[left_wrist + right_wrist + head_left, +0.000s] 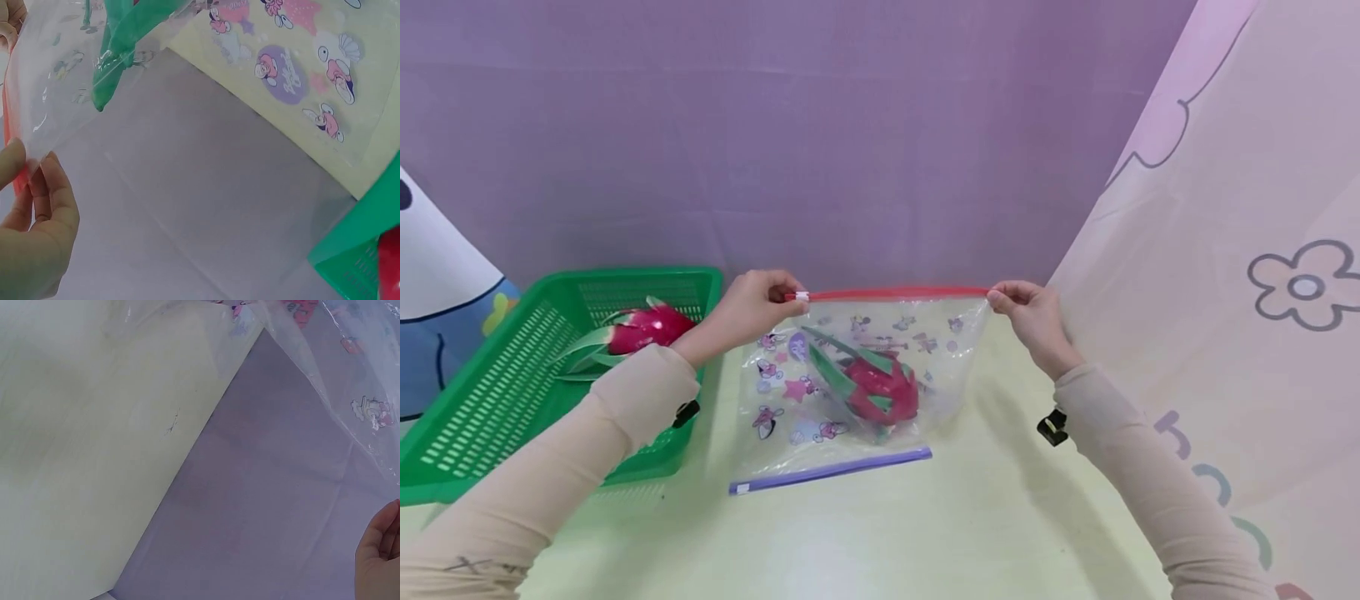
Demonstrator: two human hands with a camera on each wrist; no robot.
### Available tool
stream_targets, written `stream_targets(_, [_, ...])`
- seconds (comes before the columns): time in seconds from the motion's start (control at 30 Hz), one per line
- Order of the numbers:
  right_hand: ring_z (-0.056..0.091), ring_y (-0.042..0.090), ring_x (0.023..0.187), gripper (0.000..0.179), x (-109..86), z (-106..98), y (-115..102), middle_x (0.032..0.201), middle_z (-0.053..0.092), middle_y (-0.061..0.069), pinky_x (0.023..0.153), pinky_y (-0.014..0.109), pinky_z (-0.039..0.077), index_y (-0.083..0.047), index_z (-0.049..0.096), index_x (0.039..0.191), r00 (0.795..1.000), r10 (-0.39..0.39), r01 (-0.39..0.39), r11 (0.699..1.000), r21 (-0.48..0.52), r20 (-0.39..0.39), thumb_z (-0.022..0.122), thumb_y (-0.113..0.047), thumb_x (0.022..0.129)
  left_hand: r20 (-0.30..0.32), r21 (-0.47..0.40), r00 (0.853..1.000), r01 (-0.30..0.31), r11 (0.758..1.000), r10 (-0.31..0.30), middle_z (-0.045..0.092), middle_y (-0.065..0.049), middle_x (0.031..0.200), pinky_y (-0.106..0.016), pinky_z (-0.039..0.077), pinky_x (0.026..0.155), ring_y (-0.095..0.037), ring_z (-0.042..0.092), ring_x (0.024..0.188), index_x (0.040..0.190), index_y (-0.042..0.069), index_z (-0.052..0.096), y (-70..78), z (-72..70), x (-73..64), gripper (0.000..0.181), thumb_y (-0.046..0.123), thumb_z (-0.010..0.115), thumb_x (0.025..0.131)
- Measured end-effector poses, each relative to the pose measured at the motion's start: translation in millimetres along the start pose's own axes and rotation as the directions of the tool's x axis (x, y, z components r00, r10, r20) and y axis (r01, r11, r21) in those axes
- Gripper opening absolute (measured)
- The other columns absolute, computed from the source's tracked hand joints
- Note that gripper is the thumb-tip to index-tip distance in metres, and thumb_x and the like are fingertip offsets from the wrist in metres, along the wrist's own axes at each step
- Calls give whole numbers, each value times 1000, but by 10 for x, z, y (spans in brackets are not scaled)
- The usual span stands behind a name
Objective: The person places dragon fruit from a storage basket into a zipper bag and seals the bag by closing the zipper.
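Observation:
A clear printed slider bag (951, 367) with a red zip strip hangs upright between both hands, a dragon fruit (886, 387) with long green leaves inside it. My left hand (758, 307) pinches the strip's left end beside the white slider; the left wrist view shows thumb and fingers (61, 190) on that corner. At the other end, my right hand (1030, 321) pinches the bag's right corner. In the right wrist view that hand (381, 550) is partly cut off by the frame edge. The red strip runs straight between the hands and looks closed.
A second printed bag (775, 450) with a purple zip strip lies flat on the pale table (850, 542), partly behind the held bag. To the left stands a green basket (497, 400) holding another dragon fruit (651, 325). Purple cloth (820, 150) hangs behind the table.

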State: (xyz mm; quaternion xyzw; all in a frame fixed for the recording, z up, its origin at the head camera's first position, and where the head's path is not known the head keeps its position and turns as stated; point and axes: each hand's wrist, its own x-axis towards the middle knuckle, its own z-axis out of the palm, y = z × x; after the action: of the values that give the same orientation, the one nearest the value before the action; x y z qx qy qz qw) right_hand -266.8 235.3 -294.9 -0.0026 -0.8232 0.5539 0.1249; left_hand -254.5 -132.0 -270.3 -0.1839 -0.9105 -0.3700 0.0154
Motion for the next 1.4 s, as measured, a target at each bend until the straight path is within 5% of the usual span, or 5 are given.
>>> stream_targets(0.33, [58,1,73,11,-17,16,86,72,60,-17,76,17,47,-11,63,90,1000,18,-17,1000,18,-9,65,-21,86,-57,-118,993,100,988,-107,62,-10,95,-28,48,69,-24,55,84,102,8,63,-39,97,-18,22,24,63,87])
stream_targets(0.5, [58,1,72,10,-18,27,98,71,60,-17,74,15,46,-11,64,89,1000,13,-12,999,47,-21,65,-21,85,-73,-319,969,201,926,-236,62,-8,104,-27,48,75,-25,55,94,104,9,62,-40,165,-71,26,28,64,86])
stream_targets(0.67, [58,1,72,9,-14,15,128,72,60,-16,71,14,47,-13,64,88,1000,13,-12,998,58,-22,66,-21,85,-90,-456,962,191,869,-258,63,-7,107,-26,49,82,-23,58,100,106,7,62,-48,247,-104,28,26,63,87])
stream_targets(1.13, [59,2,77,17,12,-59,97,77,60,-15,80,21,46,-12,64,92,1000,3,-3,1000,4,-2,65,-28,85,-41,-423,972,195,885,-233,63,-8,105,-24,48,76,-25,55,97,105,5,62,-61,234,-60,27,26,63,87])
stream_targets(1.4, [58,3,73,25,8,-90,97,72,59,-16,72,16,46,-5,64,96,999,-43,42,996,-75,-4,64,-28,86,-13,-426,959,252,869,-285,62,-10,111,-34,48,87,-24,56,102,108,7,62,-65,273,-42,30,29,61,88])
